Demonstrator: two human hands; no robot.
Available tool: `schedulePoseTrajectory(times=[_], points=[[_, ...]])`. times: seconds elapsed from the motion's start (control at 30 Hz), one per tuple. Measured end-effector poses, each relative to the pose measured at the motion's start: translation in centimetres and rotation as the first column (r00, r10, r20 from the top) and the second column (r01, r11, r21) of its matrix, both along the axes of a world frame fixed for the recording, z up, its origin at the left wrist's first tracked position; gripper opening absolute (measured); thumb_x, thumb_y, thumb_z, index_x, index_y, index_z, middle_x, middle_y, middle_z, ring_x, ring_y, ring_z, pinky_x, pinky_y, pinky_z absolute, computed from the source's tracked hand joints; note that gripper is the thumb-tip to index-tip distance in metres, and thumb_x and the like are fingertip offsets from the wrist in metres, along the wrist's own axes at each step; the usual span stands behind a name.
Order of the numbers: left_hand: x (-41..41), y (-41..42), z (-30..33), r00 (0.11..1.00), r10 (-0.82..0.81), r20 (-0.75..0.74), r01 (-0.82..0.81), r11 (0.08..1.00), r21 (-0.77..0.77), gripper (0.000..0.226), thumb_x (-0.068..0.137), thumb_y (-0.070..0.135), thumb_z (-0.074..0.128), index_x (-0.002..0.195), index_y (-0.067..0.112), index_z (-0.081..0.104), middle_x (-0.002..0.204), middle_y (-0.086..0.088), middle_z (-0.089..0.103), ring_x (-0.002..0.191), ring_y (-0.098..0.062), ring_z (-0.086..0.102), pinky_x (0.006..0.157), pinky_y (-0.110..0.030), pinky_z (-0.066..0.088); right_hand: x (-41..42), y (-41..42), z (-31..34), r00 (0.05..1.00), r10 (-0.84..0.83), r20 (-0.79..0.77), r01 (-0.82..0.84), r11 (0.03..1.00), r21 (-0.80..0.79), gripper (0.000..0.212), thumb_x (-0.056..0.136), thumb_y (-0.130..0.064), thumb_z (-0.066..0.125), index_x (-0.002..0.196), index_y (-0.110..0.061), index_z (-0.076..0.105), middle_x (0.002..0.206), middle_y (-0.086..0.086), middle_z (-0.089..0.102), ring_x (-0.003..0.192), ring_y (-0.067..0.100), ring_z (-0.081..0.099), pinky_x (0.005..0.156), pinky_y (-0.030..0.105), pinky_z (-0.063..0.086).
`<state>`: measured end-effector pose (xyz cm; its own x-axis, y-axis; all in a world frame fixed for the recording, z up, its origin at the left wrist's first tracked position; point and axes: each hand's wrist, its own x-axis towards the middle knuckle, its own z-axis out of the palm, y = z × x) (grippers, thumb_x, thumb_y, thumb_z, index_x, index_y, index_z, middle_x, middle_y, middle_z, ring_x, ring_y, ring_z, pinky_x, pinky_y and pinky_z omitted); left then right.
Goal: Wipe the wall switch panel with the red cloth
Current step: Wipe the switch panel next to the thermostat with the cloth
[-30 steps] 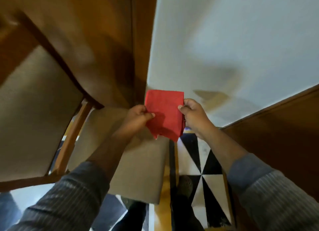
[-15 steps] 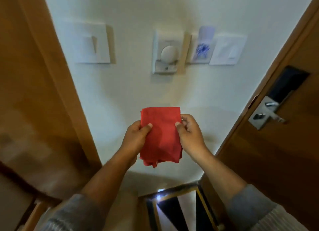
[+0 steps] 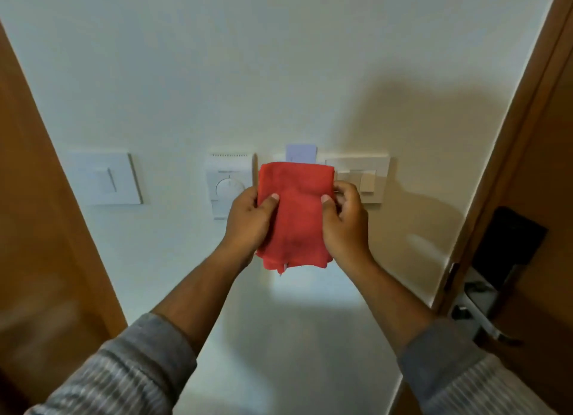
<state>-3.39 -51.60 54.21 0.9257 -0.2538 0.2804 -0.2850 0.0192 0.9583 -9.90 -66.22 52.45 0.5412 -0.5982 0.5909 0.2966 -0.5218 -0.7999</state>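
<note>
A folded red cloth (image 3: 294,213) is held up in front of the white wall. My left hand (image 3: 248,225) grips its left edge, thumb on the front. My right hand (image 3: 344,225) grips its right edge the same way. Behind the cloth a row of fittings runs along the wall: a white switch panel (image 3: 105,179) at the left, a dial thermostat (image 3: 228,182) partly hidden by my left hand, a key card (image 3: 300,152) in a slot that the cloth covers, and a beige switch panel (image 3: 369,175) just beyond my right fingers. I cannot tell whether the cloth touches the wall.
A wooden door frame (image 3: 37,213) borders the wall on the left. On the right is a wooden door (image 3: 542,166) with a black electronic lock (image 3: 508,244) and a metal lever handle (image 3: 483,312).
The view has lifted from the floor and furniture to the wall. Both hands have raised the cloth from below the fittings to the level of the panels.
</note>
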Motion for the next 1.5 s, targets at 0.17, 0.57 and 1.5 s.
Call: schedulePoseTrajectory(times=[0.17, 0.57, 1.5], points=[[1.3, -1.5, 1.1, 0.970, 0.156, 0.188, -0.181, 0.976, 0.121, 0.009, 0.094, 0.028, 0.068, 0.094, 0.019, 0.068, 0.090, 0.000, 0.074, 0.086, -0.020, 0.071, 0.078, -0.035, 0.058, 1.4, -1.3, 0.1, 0.986, -0.045, 0.160, 0.066, 0.989, -0.130, 0.027, 0.098, -0.014, 0.057, 0.111, -0.034, 0.045, 0.104, -0.006, 0.064, 0.093, 0.022, 0.067, 0.080, 0.039, 0.056], [2.2, -2.8, 1.8, 0.903, 0.185, 0.388, -0.316, 0.897, 0.308, 0.026, 0.091, 0.029, 0.073, 0.074, 0.036, 0.056, 0.068, 0.014, 0.066, 0.064, 0.002, 0.065, 0.058, -0.004, 0.045, 5.1, -2.4, -0.7, 0.828, -0.513, 0.227, 0.467, 0.406, -0.785, 0.057, 0.098, -0.044, 0.051, 0.128, 0.003, 0.063, 0.134, 0.029, 0.059, 0.125, 0.047, 0.056, 0.098, 0.054, 0.051], [13.1, -0.2, 18.2, -0.176, -0.104, 0.979, -0.865, 0.490, -0.104, 0.092, 0.091, 0.077, 0.037, 0.159, 0.015, 0.032, 0.165, -0.023, 0.030, 0.152, -0.044, 0.028, 0.122, -0.061, 0.021, 10.3, -6.0, 1.1, 0.906, -0.056, 0.419, 0.398, -0.226, -0.889, 0.077, 0.104, -0.056, 0.037, 0.160, -0.007, 0.016, 0.168, 0.017, 0.007, 0.155, 0.035, 0.008, 0.127, 0.049, 0.003]])
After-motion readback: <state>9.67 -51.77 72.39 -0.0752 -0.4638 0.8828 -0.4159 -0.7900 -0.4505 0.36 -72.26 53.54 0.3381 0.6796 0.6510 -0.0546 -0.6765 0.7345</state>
